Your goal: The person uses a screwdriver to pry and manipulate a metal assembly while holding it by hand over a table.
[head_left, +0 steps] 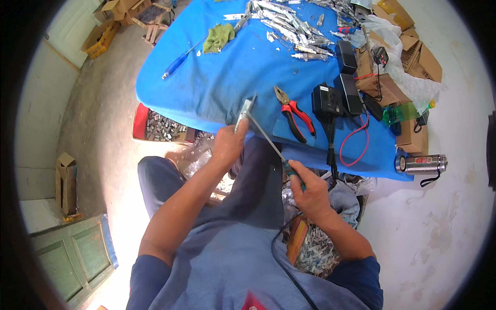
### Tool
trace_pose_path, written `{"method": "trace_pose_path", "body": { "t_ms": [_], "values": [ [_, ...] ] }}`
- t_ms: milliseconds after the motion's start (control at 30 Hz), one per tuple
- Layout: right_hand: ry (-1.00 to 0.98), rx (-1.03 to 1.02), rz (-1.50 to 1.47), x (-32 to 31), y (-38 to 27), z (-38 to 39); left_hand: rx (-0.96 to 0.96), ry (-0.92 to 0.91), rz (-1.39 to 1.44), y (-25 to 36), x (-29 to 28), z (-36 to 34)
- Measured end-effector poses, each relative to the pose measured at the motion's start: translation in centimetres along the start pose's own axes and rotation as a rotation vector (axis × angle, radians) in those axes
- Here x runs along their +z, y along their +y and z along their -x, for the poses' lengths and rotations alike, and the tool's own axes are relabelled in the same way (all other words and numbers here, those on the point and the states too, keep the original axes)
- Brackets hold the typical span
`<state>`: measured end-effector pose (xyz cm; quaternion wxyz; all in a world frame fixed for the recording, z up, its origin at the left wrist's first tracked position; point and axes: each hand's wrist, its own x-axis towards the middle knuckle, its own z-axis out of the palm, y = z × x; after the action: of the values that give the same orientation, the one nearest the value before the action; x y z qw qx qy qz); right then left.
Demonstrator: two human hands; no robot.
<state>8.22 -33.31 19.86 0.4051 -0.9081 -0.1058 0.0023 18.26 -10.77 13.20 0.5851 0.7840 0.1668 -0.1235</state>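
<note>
My left hand (230,144) is closed around the lower end of a narrow silvery metal piece (244,109), held near the front edge of the blue-covered table. In my right hand (311,195) is the handle of a screwdriver (265,136). Its long thin shaft slants up and left, and its tip meets the metal piece, though the exact contact is too small to tell. Right of the hands, pliers (295,114) with red and black handles lie on the cloth. A heap of similar silvery pieces (294,28) covers the far part of the table.
A blue-handled screwdriver (175,66) and green rag (218,39) lie at far left. To the right stand a black power box (327,99) with cables, black boxes (347,93), a green bottle (403,112) and a steel flask (421,164). Below the table's left edge sits a box of small parts (163,127).
</note>
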Motion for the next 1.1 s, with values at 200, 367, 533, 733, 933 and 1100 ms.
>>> {"method": "trace_pose_path", "body": {
  "t_ms": [200, 367, 533, 733, 933, 1100],
  "values": [
    [-0.199, 0.529, -0.838, -1.4, 0.7, -0.3, -0.104, -0.091, 0.264, 0.5, -0.8, 0.3],
    [-0.225, 0.506, -0.937, -1.5, -0.1, -0.5, -0.096, -0.08, 0.203, 0.1, -0.9, 0.0],
    [-0.254, 0.452, -0.709, -2.9, -0.1, -1.4, -0.026, -0.032, 0.099, -0.1, -0.7, 0.1],
    [-0.206, 0.301, -0.354, -3.6, -1.6, -2.8, 0.001, -0.021, 0.041, -0.1, -0.5, 0.0],
    [-0.124, -0.131, 0.449, -3.3, -2.4, -2.7, -0.014, -0.048, 0.106, 0.7, -0.7, 0.1],
    [-0.275, 0.279, -0.309, -4.9, -1.2, -4.8, -0.129, -0.07, 0.176, 0.6, -1.5, -0.1]
  ]
}}
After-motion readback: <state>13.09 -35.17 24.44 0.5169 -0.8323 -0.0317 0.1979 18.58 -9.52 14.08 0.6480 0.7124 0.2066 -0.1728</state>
